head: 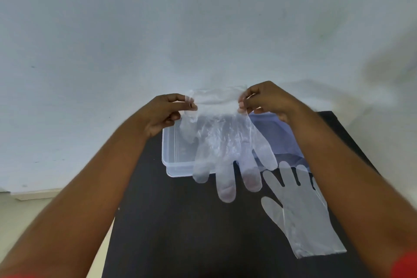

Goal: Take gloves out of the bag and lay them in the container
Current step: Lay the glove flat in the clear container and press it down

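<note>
Standing on the dark table (180,232), the clear plastic container (178,162) sits under the transparent glove (223,142) you hold up, your left hand (162,113) and right hand (268,99) each pinching its cuff; a second glove (300,216) lies flat beside the container.

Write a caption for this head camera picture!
Both hands hold a clear glove above the container; another glove lies beside it.

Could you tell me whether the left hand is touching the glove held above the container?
Touching: the head view shows the left hand pinching the cuff corner of the held glove.
</note>
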